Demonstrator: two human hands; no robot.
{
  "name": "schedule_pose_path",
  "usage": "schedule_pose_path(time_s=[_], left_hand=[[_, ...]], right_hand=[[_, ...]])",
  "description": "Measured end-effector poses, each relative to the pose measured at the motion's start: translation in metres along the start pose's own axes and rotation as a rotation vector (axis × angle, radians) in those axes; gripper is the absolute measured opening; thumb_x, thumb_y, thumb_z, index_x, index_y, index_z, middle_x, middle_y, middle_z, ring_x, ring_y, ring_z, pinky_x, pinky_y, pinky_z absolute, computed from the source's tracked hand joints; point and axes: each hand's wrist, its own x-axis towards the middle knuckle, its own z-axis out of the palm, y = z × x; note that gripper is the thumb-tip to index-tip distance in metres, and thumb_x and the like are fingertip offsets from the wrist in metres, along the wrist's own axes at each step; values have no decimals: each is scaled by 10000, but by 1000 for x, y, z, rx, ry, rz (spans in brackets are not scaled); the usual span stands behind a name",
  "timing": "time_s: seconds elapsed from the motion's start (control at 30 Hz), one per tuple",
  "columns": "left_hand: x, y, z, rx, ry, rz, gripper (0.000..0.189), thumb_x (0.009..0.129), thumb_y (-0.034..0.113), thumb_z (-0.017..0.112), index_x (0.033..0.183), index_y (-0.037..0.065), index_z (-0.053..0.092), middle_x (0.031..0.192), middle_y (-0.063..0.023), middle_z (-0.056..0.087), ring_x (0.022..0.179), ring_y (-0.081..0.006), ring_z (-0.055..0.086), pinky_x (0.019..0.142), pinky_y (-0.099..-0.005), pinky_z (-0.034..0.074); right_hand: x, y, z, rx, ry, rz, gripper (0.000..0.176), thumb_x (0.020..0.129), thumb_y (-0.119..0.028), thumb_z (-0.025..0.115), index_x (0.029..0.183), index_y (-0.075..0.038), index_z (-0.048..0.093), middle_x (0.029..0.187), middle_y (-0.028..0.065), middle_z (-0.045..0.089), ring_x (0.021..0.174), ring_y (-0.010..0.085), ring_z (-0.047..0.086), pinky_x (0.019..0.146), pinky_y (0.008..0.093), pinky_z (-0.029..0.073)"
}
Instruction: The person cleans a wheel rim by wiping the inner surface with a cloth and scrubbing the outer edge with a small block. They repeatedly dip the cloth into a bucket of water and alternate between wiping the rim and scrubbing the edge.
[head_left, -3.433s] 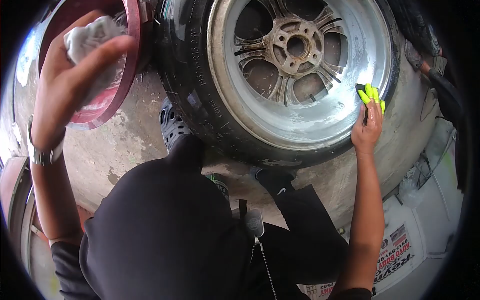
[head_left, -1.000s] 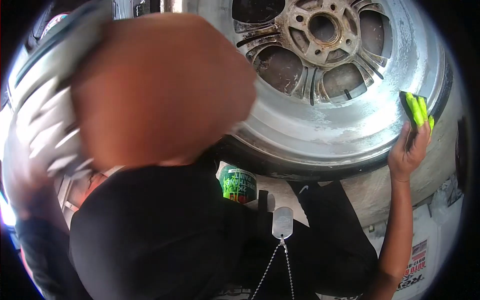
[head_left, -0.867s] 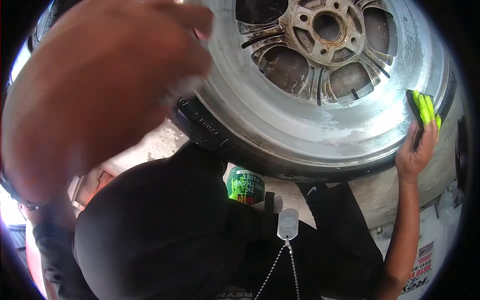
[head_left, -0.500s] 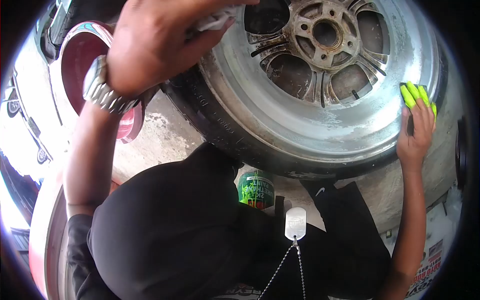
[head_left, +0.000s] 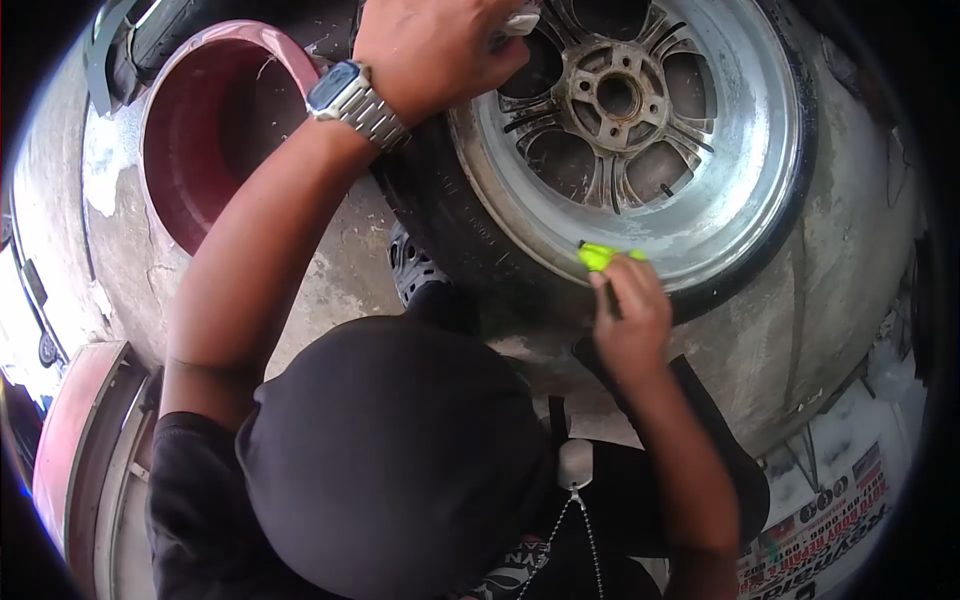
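- The left hand (head_left: 450, 50) is seen at the top middle of the frame, and its fingers are curled shut around a white wad (head_left: 520, 22), which is mostly hidden.
- A silver wristwatch (head_left: 365, 107) is worn on the left wrist.
- The right hand (head_left: 635, 315) is seen a little right of the middle, with its fingers bent and pinched together.
- A yellow-green and black pad (head_left: 602, 256) is held at those fingertips, right at the bottom lip of the wheel rim (head_left: 735, 180).
- The rim is found in the upper right of the frame, lying flat and ringed by a black tire (head_left: 455, 225).
- Brown dirt is spread on the spokes and the hub (head_left: 640, 85), and white smears are left on the shiny inside wall.
- A red drum (head_left: 180, 140) is seen in the upper left, on the concrete floor (head_left: 335, 285).
- A gray clog (head_left: 411, 268) with holes is tucked near the tire.
- A metal tag (head_left: 576, 463) is hung on a bead chain in the lower middle.
- A printed banner (head_left: 825, 535) is seen in the lower right.
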Motion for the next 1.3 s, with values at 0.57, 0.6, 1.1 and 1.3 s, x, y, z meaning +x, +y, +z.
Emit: schedule_pose_path(time_s=[0.57, 0.6, 1.1, 1.3], left_hand=[[-4, -7, 2, -79, 52, -20, 329, 733, 232, 794, 1017, 118, 672, 1084, -108, 590, 1042, -312, 589, 878, -448, 491], [-4, -10, 2, -78, 74, -24, 323, 734, 232, 792, 1010, 117, 670, 1080, -108, 589, 1039, -312, 589, 876, -446, 490], [-9, -17, -2, -98, 82, -41, 282, 772, 251, 778, 990, 106, 673, 1058, -116, 598, 1028, -313, 597, 870, -443, 486], [-9, -15, 0, -124, 103, -17, 296, 769, 258, 784, 999, 103, 677, 1060, -121, 598, 1038, -315, 599, 882, -450, 489]], right_hand=[[-14, 42, -30, -278, -54, 35, 270, 729, 43, 729, 970, -66, 673, 1012, 122, 676, 1030, 341, 651, 1025, 537, 418], [-13, 5, 0, -171, 40, 55, 256, 748, 45, 725, 976, -59, 675, 1029, 130, 683, 1042, 342, 655, 1043, 537, 414], [1, 62, -51, -402, -146, -124, 397, 607, 88, 653, 976, -58, 643, 965, 120, 632, 1022, 364, 636, 1002, 529, 459], [-5, 29, -31, -353, -72, -168, 279, 739, 48, 717, 988, -64, 658, 1018, 123, 691, 1030, 377, 659, 921, 464, 484]])
